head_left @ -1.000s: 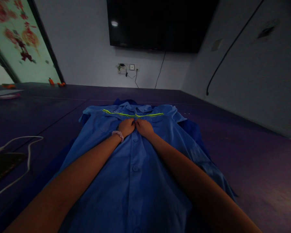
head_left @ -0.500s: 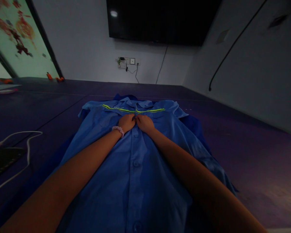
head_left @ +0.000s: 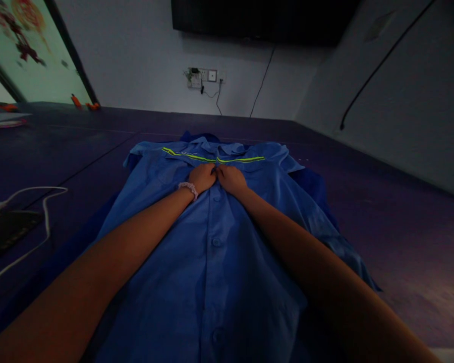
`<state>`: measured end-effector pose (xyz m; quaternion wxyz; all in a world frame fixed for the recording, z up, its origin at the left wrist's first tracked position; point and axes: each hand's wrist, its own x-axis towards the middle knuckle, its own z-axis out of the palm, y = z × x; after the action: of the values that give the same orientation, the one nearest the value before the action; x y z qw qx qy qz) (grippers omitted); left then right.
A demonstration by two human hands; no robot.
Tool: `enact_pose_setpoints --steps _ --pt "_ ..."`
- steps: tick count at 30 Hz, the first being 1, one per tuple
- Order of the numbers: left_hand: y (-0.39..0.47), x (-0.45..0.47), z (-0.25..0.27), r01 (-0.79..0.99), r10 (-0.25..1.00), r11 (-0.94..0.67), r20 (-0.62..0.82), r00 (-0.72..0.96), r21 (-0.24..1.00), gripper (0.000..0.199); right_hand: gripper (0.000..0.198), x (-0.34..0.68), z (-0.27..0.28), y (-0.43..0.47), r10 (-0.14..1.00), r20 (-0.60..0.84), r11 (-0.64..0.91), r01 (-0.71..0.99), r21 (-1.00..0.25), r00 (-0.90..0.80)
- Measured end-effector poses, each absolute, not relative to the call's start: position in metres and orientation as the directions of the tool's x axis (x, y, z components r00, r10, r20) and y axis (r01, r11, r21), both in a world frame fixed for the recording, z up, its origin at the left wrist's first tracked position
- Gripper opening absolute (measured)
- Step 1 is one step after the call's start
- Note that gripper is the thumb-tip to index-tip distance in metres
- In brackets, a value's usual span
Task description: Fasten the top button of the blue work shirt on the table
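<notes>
- Head view is showing a wide dark purple table (head_left: pixel 382 212), and lying flat along the middle of it, front side up, is a blue work shirt (head_left: pixel 212 272) with its collar pointing away from the person.
- Being thin woven cloth, the shirt is looking light, soft and limp; I judge it is going to sag and crease wherever it is lifted, so two-handed holds at the shoulders, or along the stiffer button band, are looking like the best places to take it.
- A darker blue garment (head_left: pixel 306 186) is peeking out from under the shirt on the far and right sides.
- Both forearms are reaching out over the shirt's body, meeting high on the chest.
- The left hand (head_left: pixel 202 177) is resting knuckles-up on the button band, its fingers curled down and pinching the fabric edge just below the collar.
- The right hand (head_left: pixel 231 179) is touching the left one, fingers likewise bent onto the same spot of the band; which hand is gripping a button I cannot tell.
- A yellow reflective stripe (head_left: pixel 215 159) is running across the chest just beyond the knuckles.
- A white cable (head_left: pixel 45 222) is lying well apart at the left edge.
- A pale beaded bracelet (head_left: pixel 188 187) is sitting on the left wrist.
- A fastened button (head_left: pixel 216 242) is showing lower down the band.
</notes>
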<state>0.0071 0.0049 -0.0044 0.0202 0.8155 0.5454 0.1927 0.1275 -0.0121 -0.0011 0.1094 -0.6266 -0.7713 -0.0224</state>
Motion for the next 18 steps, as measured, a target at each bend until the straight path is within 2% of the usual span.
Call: enact_pose_setpoints --steps 18 --pt "0.0024 0.006 -0.0046 0.885 0.905 -0.391 0.283 0.319 0.253 0.023 0.037 0.1259 0.0018 -0.0151 0.966 0.181 0.205 0.972 -0.115 -0.182"
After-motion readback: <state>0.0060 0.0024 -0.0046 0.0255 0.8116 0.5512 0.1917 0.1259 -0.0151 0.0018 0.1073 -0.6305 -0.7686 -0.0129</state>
